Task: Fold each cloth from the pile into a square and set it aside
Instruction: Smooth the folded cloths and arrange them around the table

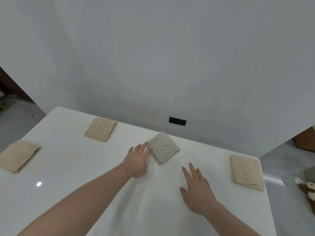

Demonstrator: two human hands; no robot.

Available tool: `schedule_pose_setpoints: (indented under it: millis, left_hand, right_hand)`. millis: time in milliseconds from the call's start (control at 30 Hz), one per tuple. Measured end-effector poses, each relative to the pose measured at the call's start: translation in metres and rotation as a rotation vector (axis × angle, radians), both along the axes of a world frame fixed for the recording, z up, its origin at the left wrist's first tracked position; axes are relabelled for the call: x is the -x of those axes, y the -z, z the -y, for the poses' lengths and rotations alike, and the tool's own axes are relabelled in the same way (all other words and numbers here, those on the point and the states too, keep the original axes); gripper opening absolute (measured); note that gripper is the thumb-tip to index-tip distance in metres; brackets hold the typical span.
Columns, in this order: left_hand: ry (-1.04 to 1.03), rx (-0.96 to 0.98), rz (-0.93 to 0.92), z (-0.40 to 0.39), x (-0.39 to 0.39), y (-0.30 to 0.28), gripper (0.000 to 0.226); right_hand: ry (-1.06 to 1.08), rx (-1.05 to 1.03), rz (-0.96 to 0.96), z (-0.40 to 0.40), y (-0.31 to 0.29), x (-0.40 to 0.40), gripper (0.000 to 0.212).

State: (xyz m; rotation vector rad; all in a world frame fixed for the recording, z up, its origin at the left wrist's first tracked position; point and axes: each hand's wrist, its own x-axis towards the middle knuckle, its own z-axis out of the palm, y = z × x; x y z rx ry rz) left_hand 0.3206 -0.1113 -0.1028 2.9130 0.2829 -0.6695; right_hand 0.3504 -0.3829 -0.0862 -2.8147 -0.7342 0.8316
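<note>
Four folded cloths are lying on a white table, all thick, with a bumpy waffle-like weave and wavy edges. Three are beige: one is sitting at the left edge, one is lying near the far-left corner, and one is resting by the right edge. The fourth, a grey cloth, is lying near the far edge at the middle, well apart from the others.

The grey cloth is folded into a square and is sitting turned like a diamond, one corner pointing away toward the wall and the opposite corner pointing back at the person; being square, it is showing no clear long axis. The right beige cloth is looking slightly oblong, its longer side running away from the person.

Two bare hands are reaching over the table. The left hand is spread flat with fingers extended, gripping nothing, its fingertips touching the grey cloth's left edge. The right hand is also spread wide, palm down on the wrinkled table cover near the cloth, holding nothing

A black rectangular plate is sitting low on the wall behind
</note>
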Motion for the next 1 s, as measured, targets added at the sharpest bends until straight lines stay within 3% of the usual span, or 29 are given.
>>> schedule_pose_setpoints:
  millis: [400,667,1000]
  left_hand:
    - [0.071,0.002,0.010,-0.034,-0.080,0.079,0.088]
    - [0.191,-0.083,0.011,-0.047,-0.100,0.115,0.073]
    - [0.161,-0.008,0.009,-0.058,-0.106,0.128,0.064]
  right_hand:
    - [-0.021,-0.052,-0.016,-0.078,0.080,-0.087,0.078]
    - [-0.023,-0.067,-0.002,-0.125,0.122,-0.109,0.084]
    - [0.035,-0.035,0.162,-0.139,0.173,-0.104,0.089]
